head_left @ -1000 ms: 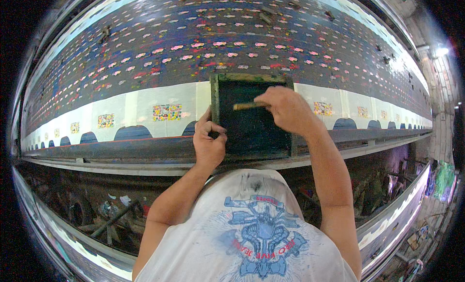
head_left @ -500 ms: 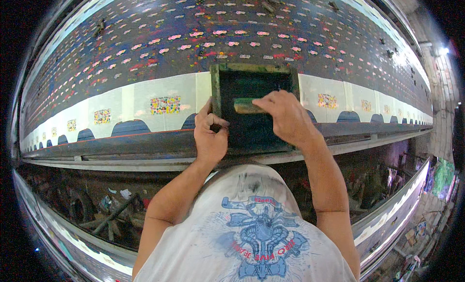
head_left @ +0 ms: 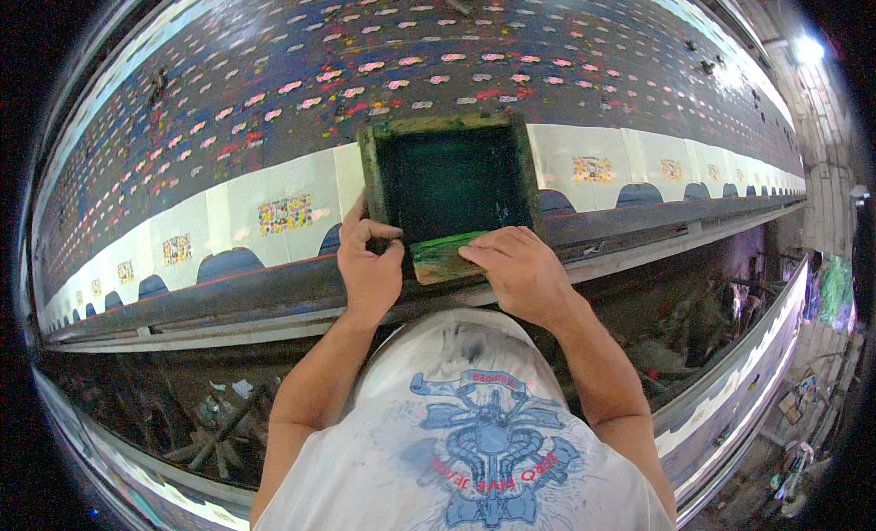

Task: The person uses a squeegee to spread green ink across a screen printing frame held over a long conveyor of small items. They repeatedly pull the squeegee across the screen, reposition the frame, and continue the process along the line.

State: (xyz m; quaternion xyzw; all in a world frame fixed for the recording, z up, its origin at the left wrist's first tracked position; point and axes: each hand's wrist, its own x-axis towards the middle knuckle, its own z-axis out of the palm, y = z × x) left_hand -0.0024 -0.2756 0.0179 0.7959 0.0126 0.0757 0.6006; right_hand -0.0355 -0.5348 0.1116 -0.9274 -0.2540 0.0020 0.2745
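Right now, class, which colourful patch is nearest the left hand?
The first patch left of the frame; others on that side lie farther from the left hand, and the rest are beyond the frame.

The person wears a white shirt (head_left: 383,458) printed with a blue mechanical emblem (head_left: 494,438) and red lettering (head_left: 545,467). Dark smudges (head_left: 471,349) stain its belly. Left hand (head_left: 372,265) and right hand (head_left: 527,274) are bare.

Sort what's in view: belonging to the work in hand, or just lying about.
In use:
dark wooden frame, left grip at its left side
green-edged wooden block in the right grip
white printed cloth, either side of the frame

Apparently lying about:
white scrap, lower left
green bundle, far right
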